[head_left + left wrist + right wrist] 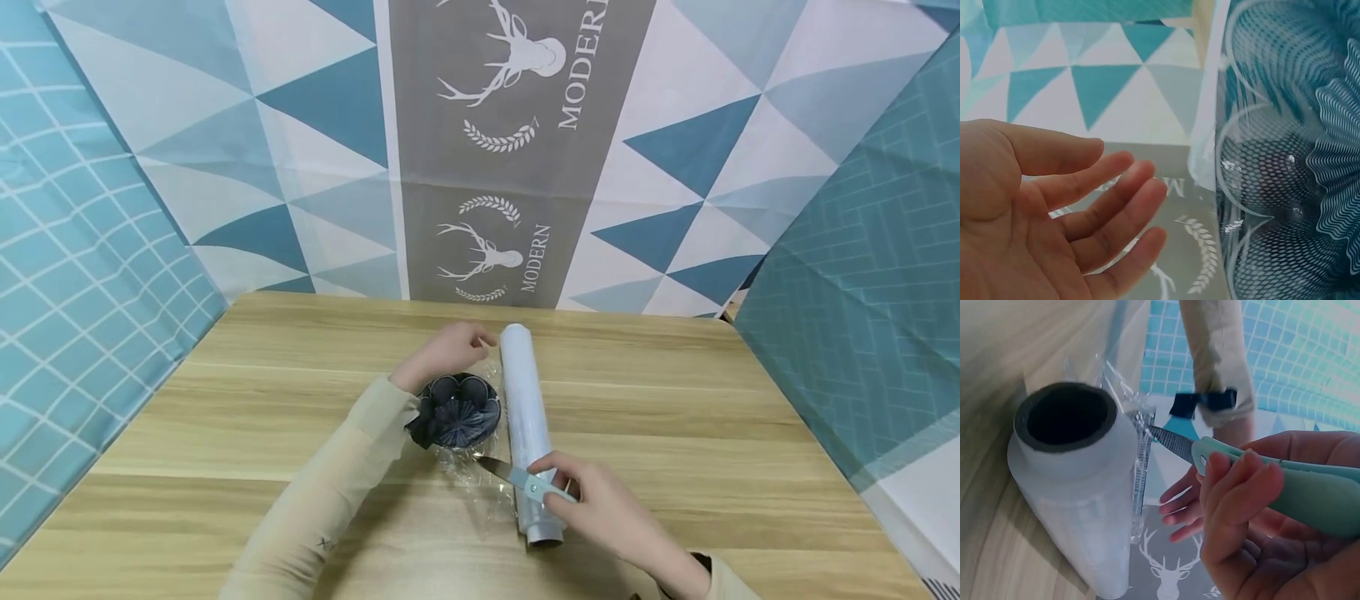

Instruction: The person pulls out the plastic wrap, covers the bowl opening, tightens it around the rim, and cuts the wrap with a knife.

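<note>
Our right hand (600, 502) grips the light-looking, stiff knife (531, 486) by its handle (555, 492); our left hand (448, 349) is relaxed, empty. Film (469, 475), likely flimsy, suits an edge hold.

place: screened-off booth, wider room type unclear | wood-grain bench (675, 442) | left: blue grid-print sheet (82, 242) | back: triangle-and-deer-print sheet (480, 179) lettered "MODERN" | right: teal brick-print sheet (862, 308)
</note>
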Tool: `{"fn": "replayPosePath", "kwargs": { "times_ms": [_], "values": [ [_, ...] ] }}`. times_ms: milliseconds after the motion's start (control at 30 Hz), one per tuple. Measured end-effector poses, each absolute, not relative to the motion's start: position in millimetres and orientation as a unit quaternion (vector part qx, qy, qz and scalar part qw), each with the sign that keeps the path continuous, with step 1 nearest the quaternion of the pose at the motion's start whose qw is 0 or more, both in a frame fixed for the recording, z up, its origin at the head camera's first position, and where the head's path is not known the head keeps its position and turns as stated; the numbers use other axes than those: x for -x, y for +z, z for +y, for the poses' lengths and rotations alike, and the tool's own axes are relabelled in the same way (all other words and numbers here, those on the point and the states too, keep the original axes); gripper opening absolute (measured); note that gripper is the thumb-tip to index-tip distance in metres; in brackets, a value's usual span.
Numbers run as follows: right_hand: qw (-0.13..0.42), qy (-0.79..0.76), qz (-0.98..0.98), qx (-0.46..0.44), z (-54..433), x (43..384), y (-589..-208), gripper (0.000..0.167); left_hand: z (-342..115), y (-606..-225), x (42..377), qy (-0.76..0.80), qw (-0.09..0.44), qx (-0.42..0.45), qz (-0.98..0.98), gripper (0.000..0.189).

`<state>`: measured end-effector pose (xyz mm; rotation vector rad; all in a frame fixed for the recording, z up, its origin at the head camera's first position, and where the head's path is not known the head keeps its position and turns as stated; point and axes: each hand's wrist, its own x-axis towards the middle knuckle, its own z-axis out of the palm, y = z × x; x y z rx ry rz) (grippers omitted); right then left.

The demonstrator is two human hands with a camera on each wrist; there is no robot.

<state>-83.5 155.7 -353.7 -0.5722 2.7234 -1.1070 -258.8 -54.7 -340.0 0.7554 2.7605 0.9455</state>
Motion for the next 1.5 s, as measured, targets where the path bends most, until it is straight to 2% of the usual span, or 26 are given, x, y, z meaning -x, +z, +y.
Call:
{"fn": "replayPosePath", "kwargs": {
  "times_ms": [200, 433, 900, 1067, 1233, 1333, 1500],
  "values": [
    [0.044, -0.357, 0.915, 0.184, 154.4, 95.8, -353.4, 0.027, -52.8, -333.8, 233.9, 0.333, 0.056, -0.285, 0.897, 0.028],
    [0.038, -0.38, 0.91, 0.163, 157.1, 111.5, -348.7, 0.027, -50.7, -331.6, 210.7, 0.324, 0.045, -0.309, 0.893, 0.025],
    [-0.011, -0.448, 0.894, 0.017, 188.3, 147.6, -368.6, 0.033, -63.2, -351.9, 208.5, 0.286, -0.004, -0.306, 0.908, 0.022],
    [-0.021, -0.44, 0.898, -0.021, 201.2, 159.1, -377.2, 0.037, -62.6, -355.3, 212.0, 0.258, 0.01, -0.33, 0.908, 0.023],
    [0.006, -0.437, 0.898, -0.047, 211.8, 166.3, -386.3, 0.045, -60.2, -355.0, 222.3, 0.246, 0.055, -0.361, 0.898, 0.027],
    [0.012, -0.435, 0.899, -0.051, 215.0, 169.6, -392.0, 0.045, -58.8, -354.7, 228.0, 0.239, 0.082, -0.373, 0.893, 0.028],
    [0.02, -0.427, 0.903, -0.05, 217.5, 171.3, -398.1, 0.044, -56.4, -355.2, 236.4, 0.225, 0.093, -0.392, 0.887, 0.028]
  ]
}}
